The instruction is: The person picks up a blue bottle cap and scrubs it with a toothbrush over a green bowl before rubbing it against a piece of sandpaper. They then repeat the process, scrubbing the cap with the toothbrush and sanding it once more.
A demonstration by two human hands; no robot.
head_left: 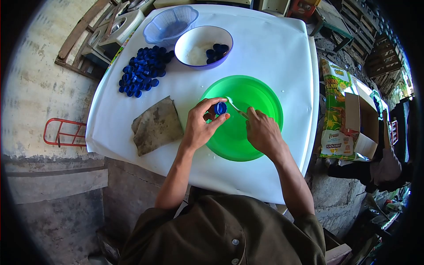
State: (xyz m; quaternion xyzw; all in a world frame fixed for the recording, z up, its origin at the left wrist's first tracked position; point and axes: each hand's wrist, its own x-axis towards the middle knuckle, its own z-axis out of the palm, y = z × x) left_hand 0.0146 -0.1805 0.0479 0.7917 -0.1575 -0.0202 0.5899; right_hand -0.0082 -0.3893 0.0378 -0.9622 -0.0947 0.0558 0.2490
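Between the thumb and fingers of my left hand (201, 123) is a blue bottle cap (221, 108), its hollow side turned toward my right hand. My right hand (263, 131) grips a toothbrush (237, 108) by the handle, with the white bristle head close to the cap. Both hands are over the green basin (247, 152). To the left of my left hand lies a worn, stained grey-brown cloth (159, 126). Farther back, many blue bottle caps (143, 70) form a loose pile on the white-covered table.
A white bowl with a purple outside (203, 65) holds several blue caps at the back. Behind it stands a pale blue plastic basket (171, 25). The white table cover (260, 39) has scattered droplets. On the floor at right are an open cardboard box (360, 123) and a person (384, 170).
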